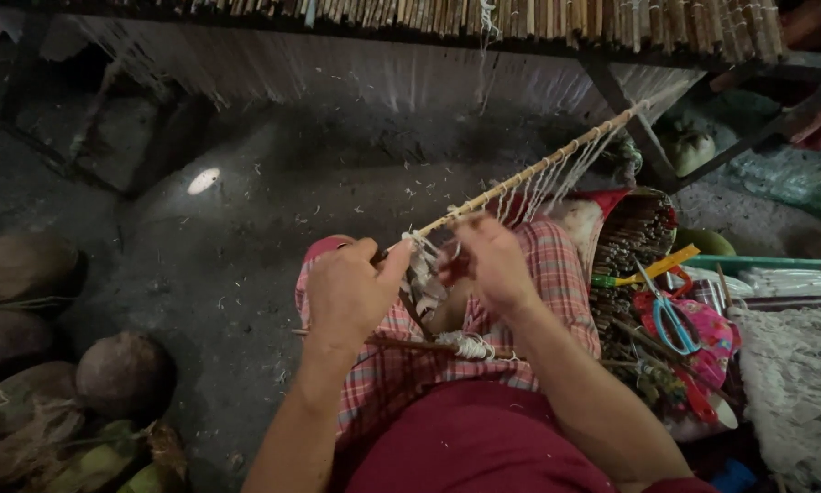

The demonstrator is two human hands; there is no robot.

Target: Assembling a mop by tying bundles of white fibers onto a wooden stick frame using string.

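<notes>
Bamboo stick [529, 173] far end hidden, both hands [351, 292] gripping white cord [424, 265]

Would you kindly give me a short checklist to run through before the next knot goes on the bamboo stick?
1. Left hand grips the near end of the bamboo stick: ok.
2. Right hand pinches the white cords near the stick: ok, though which cord cannot be told.
3. Far end of the stick held at the frame: cannot tell how it is fastened.
4. Hanging white threads free of tangles: cannot tell.
5. Blue-handled scissors within reach at the right: ok.
6. Second stick lying across the lap: ok.
</notes>
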